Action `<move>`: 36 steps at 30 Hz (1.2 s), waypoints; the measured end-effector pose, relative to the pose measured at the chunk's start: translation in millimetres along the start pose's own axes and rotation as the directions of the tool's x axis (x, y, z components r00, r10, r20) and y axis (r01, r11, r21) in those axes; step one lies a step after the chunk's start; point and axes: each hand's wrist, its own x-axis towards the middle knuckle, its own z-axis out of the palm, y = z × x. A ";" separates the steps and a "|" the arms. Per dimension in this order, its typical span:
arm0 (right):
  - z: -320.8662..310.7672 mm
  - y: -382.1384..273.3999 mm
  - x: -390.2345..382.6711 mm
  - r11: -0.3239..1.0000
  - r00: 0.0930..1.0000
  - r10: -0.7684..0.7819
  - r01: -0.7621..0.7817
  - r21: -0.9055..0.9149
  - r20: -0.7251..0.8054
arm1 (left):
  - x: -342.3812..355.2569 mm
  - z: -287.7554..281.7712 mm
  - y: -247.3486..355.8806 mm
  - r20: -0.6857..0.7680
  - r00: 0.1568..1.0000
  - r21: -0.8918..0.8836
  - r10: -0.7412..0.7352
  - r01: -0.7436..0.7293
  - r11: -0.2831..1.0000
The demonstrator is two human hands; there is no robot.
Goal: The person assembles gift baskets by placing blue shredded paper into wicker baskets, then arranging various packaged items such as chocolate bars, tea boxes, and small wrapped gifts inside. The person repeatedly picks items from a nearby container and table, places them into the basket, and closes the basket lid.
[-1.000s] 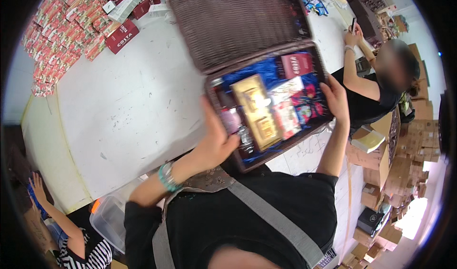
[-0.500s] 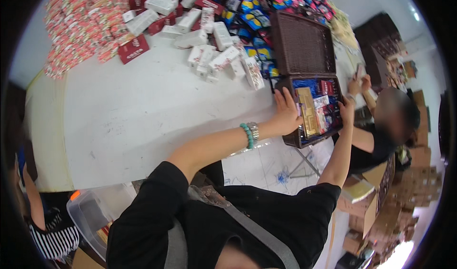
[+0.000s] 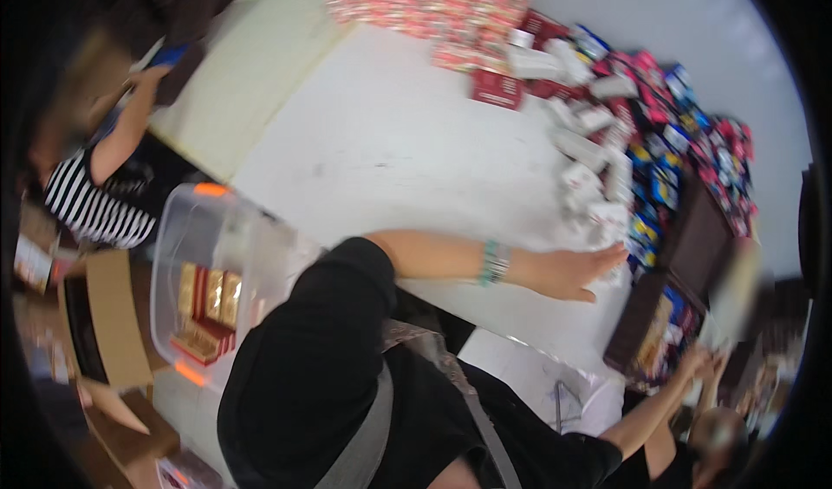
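Observation:
My left hand is stretched out over the white table, empty, with its fingers extended. To its right, a dark brown wicker case stands at the table's edge with its lid up. Inside, a gold box lies beside blue, red and white packets, blurred. At the case's right side is my right hand, seemingly gripping the rim; its fingers are smeared. White boxes lie just beyond my left hand, and blue and yellow packets lie behind the case.
Floral-patterned packets are piled at the far side, near a dark red box. On my left, a clear plastic bin holds gold and red boxes. A person in stripes works at far left; another person's head shows at lower right.
My left hand has left the case and moved left over the table, fingers extended. The view has turned left, bringing the clear bin and its gold and red boxes into fuller sight.

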 end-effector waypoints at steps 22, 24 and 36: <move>-315.7 -597.8 -309.8 -0.201 0.142 -0.819 0.836 0.511 -0.555 | -793.5 80.6 26.7 -0.669 -0.742 -0.577 -0.042 0.555 -0.599; -318.9 -613.9 -323.2 -0.238 0.123 -0.833 0.800 0.551 -0.539 | -804.5 65.0 37.6 -0.495 -0.856 -0.634 -0.152 0.475 -0.610; -293.7 -620.3 -330.1 -0.166 0.144 -0.927 0.672 0.722 -0.347 | -818.5 75.6 17.9 -0.285 -0.925 -0.651 -0.251 0.379 -0.657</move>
